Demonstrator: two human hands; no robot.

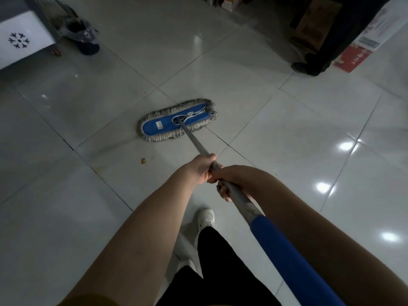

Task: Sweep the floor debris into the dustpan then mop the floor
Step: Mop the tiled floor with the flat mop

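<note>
on the glossy tile floor [287,129], centre: the blue mop [178,120] lies flat, its fringe over a grout line. left hand [202,168] and right hand [227,182] both grasp the grey handle [195,141], knuckles touching. crumb [143,160] near the handle's left. open tiles right; bin [82,38] and cabinet [22,40] far left, dark shoe [305,67] far right.

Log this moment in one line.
mopping | left hand grips grey metal mop handle | right hand grips it further back | blue fringed mop head on white tiled floor | small brown scrap nearby
</note>
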